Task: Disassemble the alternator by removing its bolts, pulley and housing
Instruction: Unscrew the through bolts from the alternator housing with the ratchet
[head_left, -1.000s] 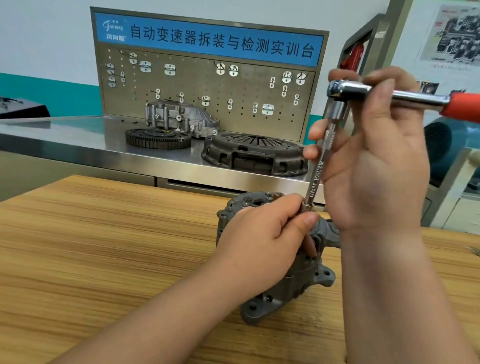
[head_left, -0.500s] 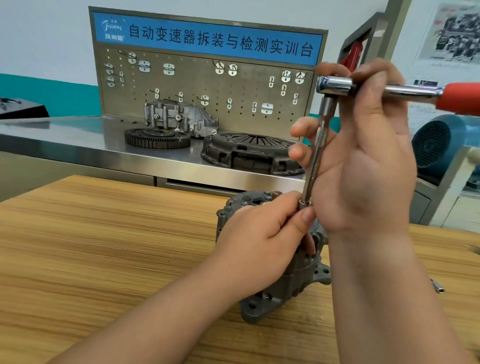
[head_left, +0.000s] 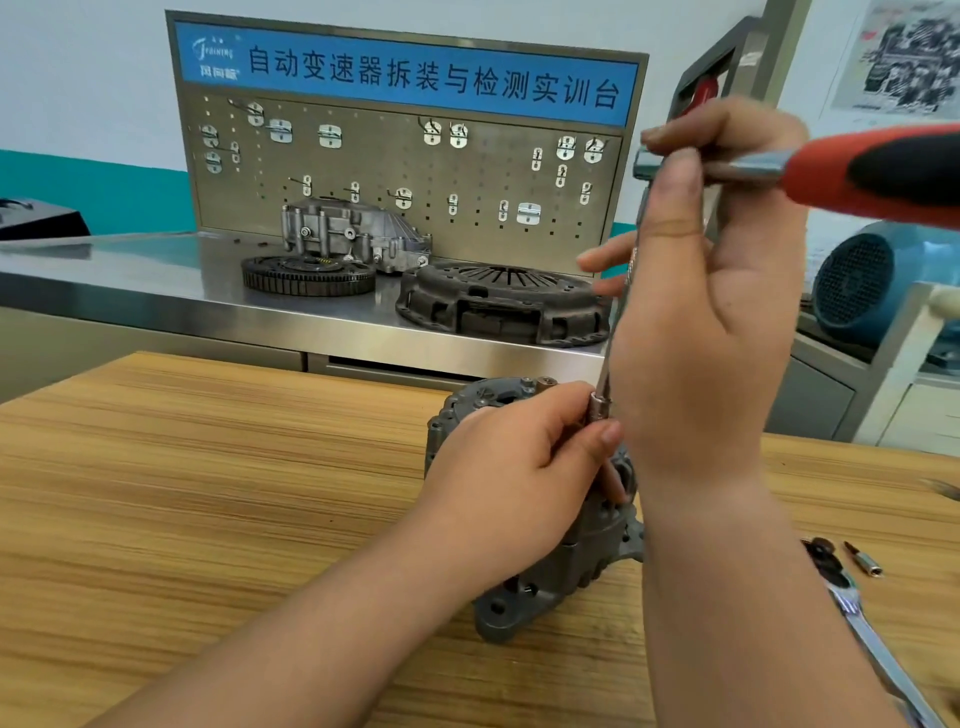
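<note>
Alternator (head_left: 582, 564) sits low-centre in frame on the wooden desk (head_left: 234, 493), standing on its mounting ears. Left hand (head_left: 519, 467): grip pinched round the socket (head_left: 597, 408) at the housing top, steadying it. The bolt head is hidden, so prob. seated, can't confirm. Right hand (head_left: 717, 312), upper right: grip wrapped round the ratchet (head_left: 878, 176) head, long extension (head_left: 608, 358) running down at a slight lean. Risks: w/ that tilt the socket could cam off & round the bolt. The alt. body isn't clamped, so torque could tip it. Spanner (head_left: 878, 649) & loose bit (head_left: 866, 564) lie lower right near the forearm; an elbow swing could sweep them off.
</note>
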